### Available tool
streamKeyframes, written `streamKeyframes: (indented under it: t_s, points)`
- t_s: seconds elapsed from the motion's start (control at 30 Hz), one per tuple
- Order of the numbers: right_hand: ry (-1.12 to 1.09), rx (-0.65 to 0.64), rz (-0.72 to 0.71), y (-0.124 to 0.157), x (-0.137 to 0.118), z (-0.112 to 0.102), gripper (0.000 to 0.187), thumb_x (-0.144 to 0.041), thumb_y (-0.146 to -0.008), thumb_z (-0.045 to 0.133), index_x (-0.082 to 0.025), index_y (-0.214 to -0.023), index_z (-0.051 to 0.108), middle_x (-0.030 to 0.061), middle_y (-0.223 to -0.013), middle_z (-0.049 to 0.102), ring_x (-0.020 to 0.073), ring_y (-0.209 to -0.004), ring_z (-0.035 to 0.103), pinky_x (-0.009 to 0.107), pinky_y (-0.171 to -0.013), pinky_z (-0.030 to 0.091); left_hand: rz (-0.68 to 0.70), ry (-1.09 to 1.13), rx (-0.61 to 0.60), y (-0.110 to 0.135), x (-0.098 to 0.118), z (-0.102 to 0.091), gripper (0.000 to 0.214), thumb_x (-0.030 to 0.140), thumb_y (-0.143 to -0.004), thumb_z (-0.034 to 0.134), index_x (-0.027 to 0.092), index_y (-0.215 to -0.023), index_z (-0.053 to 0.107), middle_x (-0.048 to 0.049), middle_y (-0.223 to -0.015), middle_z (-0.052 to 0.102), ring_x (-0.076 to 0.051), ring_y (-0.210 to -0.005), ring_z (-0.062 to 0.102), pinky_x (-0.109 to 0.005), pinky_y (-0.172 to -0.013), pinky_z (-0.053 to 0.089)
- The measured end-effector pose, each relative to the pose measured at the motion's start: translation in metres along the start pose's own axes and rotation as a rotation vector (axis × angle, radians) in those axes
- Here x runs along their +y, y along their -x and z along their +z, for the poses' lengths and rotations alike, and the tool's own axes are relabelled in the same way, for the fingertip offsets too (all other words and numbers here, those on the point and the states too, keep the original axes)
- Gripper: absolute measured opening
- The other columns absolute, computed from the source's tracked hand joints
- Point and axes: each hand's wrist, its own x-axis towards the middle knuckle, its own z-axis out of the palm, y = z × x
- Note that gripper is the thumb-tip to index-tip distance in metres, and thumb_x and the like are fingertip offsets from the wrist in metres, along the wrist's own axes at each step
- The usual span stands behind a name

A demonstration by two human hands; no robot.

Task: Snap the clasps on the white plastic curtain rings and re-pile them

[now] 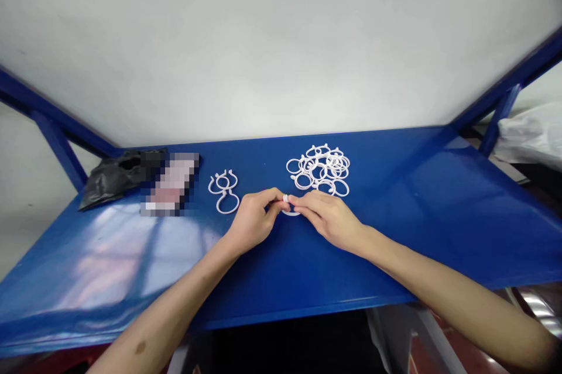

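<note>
Between my two hands is a white plastic curtain ring [291, 213], its lower arc showing below my fingertips and its small knob end between them. My left hand [254, 219] is closed, thumb and forefinger pinching the ring from the left. From the other side my right hand [330, 216] pinches the same ring with its fingertips. Just beyond my right hand lies a heap of similar white rings [324, 164], several overlapping. To the left of my left hand, a small group of white rings [228, 212] rests on the table. My fingers hide part of the held ring.
The blue table [281, 280] runs up to a pale wall [281, 46]. On its left side are a black plastic bag [109, 178] and a pixelated flat object [171, 184]. Blue frame bars [57, 143] rise at both ends. A whitish plastic bag [535, 134] is at far right.
</note>
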Motion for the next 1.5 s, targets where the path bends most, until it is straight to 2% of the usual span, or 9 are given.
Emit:
streamKeyframes:
  t_s: [0.3, 0.5, 0.6, 0.67, 0.8, 0.97, 1.13, 1.3, 1.5]
  points:
    - [0.169, 0.073, -0.071, -0.001, -0.007, 0.003, 0.027, -0.019, -0.103, 0.048, -0.014, -0.126, 0.062, 0.0082, -0.092, 0.074, 0.0179, -0.079, 0.069, 0.033, -0.071, 0.061, 0.047, -0.06, -0.01, -0.002, -0.001, -0.001, 0.016, 0.019, -0.097, 0.052, 0.02, -0.085, 0.063, 0.0034, -0.073, 0.07, -0.01, -0.063, 0.062, -0.02, -0.064, 0.045]
    - [0.266, 0.091, 0.023, -0.01, 0.007, -0.007, 0.027, -0.022, -0.103, 0.048, -0.02, -0.126, 0.062, 0.0084, -0.108, 0.075, 0.0205, -0.094, 0.072, 0.037, -0.082, 0.061, 0.062, -0.33, 0.014, -0.007, -0.01, -0.013, 0.021, 0.034, -0.1, 0.051, 0.022, -0.106, 0.067, -0.0041, -0.1, 0.073, -0.02, -0.093, 0.066, -0.032, -0.086, 0.05]
    - [0.303, 0.165, 0.141, -0.013, 0.021, -0.016, 0.027, -0.026, -0.102, 0.05, -0.018, -0.125, 0.061, 0.0087, -0.102, 0.076, 0.021, -0.088, 0.073, 0.036, -0.076, 0.06, -0.008, -0.598, 0.097, -0.012, -0.023, -0.029, 0.027, 0.032, -0.1, 0.046, 0.019, -0.109, 0.068, -0.0081, -0.107, 0.072, -0.026, -0.103, 0.062, -0.042, -0.098, 0.046]
    - [0.325, 0.219, 0.216, -0.015, 0.029, -0.024, 0.024, -0.029, -0.101, 0.053, -0.017, -0.12, 0.062, 0.0075, -0.092, 0.075, 0.0206, -0.08, 0.072, 0.033, -0.069, 0.058, -0.11, -0.794, 0.121, -0.013, -0.033, -0.042, 0.032, 0.026, -0.098, 0.043, 0.017, -0.116, 0.067, -0.0117, -0.114, 0.07, -0.031, -0.108, 0.059, -0.046, -0.095, 0.046]
    - [0.385, 0.285, 0.267, -0.019, 0.043, -0.038, 0.015, -0.029, -0.098, 0.057, -0.019, -0.105, 0.066, 0.0058, -0.088, 0.074, 0.0206, -0.08, 0.068, 0.033, -0.07, 0.054, -0.28, -1.022, 0.032, -0.011, -0.048, -0.062, 0.035, 0.024, -0.093, 0.045, 0.015, -0.117, 0.068, -0.0157, -0.118, 0.067, -0.037, -0.111, 0.056, -0.049, -0.089, 0.047]
    - [0.482, 0.27, 0.257, -0.019, 0.055, -0.049, 0.017, -0.028, -0.098, 0.057, -0.02, -0.096, 0.071, 0.007, -0.092, 0.071, 0.0237, -0.089, 0.061, 0.037, -0.075, 0.052, -0.307, -1.021, -0.066, -0.01, -0.054, -0.067, 0.032, 0.026, -0.094, 0.045, 0.017, -0.112, 0.069, -0.0143, -0.113, 0.066, -0.034, -0.106, 0.059, -0.045, -0.088, 0.047]
    - [0.438, 0.177, 0.222, -0.018, 0.059, -0.051, 0.018, -0.029, -0.098, 0.057, -0.022, -0.103, 0.073, 0.0064, -0.09, 0.069, 0.0231, -0.088, 0.059, 0.037, -0.076, 0.051, -0.365, -1.048, 0.029, -0.012, -0.053, -0.065, 0.041, 0.034, -0.094, 0.052, 0.015, -0.129, 0.06, -0.0171, -0.123, 0.064, -0.037, -0.112, 0.057, -0.048, -0.091, 0.044]
    - [0.434, 0.115, 0.183, -0.017, 0.058, -0.048, 0.014, -0.027, -0.096, 0.061, -0.022, -0.103, 0.072, 0.0067, -0.095, 0.071, 0.0235, -0.091, 0.059, 0.037, -0.08, 0.052, -0.399, -1.02, -0.004, -0.011, -0.054, -0.065, 0.027, 0.033, -0.096, 0.05, 0.018, -0.109, 0.069, -0.0131, -0.109, 0.072, -0.037, -0.109, 0.059, -0.048, -0.089, 0.043]
    - [0.458, 0.176, 0.15, -0.019, 0.049, -0.046, 0.017, -0.028, -0.098, 0.058, -0.019, -0.102, 0.072, 0.008, -0.095, 0.07, 0.0236, -0.09, 0.057, 0.038, -0.08, 0.052, -0.305, -0.921, 0.194, -0.015, -0.044, -0.068, 0.024, 0.029, -0.096, 0.05, 0.02, -0.105, 0.07, -0.0095, -0.101, 0.075, -0.034, -0.107, 0.061, -0.048, -0.09, 0.042]
